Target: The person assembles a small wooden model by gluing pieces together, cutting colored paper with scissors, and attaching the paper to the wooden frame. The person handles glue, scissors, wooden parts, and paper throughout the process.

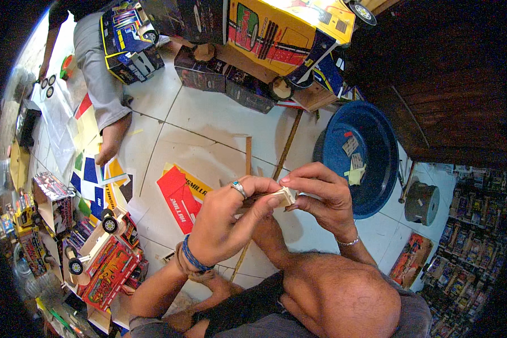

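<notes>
Over the floor, both my hands meet around a small cream-white, box-like piece (287, 195). My left hand (222, 217), with a ring and blue bands at the wrist, pinches it between thumb and forefinger. Fingertips of my right hand (327, 197) press on its other side; a thin silver bracelet circles that wrist. The fingers cover much of the piece, so its full shape is hidden. Beyond my left hand, a red printed sheet (176, 204) lies partly over a yellow printed sheet (200, 188) on the tiles.
A blue basin (393, 169) holding paper scraps stands to the right, near a grey spool (422, 203). Painted toy trucks (110, 270) and coloured paper crowd the left. A large yellow toy truck (281, 36) stands ahead. Another person's foot (115, 138) rests on the far left floor.
</notes>
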Demonstrator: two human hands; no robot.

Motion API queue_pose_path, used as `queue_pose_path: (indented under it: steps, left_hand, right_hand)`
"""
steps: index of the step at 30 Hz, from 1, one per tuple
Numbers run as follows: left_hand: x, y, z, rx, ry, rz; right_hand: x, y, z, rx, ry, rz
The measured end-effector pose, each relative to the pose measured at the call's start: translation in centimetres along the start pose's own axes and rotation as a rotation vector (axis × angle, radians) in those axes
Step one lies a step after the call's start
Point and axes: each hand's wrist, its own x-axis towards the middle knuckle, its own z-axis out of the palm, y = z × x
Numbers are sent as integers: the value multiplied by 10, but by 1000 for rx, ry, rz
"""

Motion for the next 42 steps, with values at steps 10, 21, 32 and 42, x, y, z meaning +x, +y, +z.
queue_pose_path:
  steps: [10, 21, 32, 42]
  left_hand:
    - [-7, -15, -2, -15, -26, -49]
    - [26, -19, 24, -26, -7, -128]
    - [65, 21, 67, -152, -127, 42]
    - [86, 40, 131, -275, -293, 86]
  right_hand:
    - [-6, 6, 4, 38, -32, -9]
    - [-6, 19, -34, 13, -13, -119]
    - [-50, 9, -143, -138, 498, 149]
    - [-154, 61, -187, 218, 1070, 338]
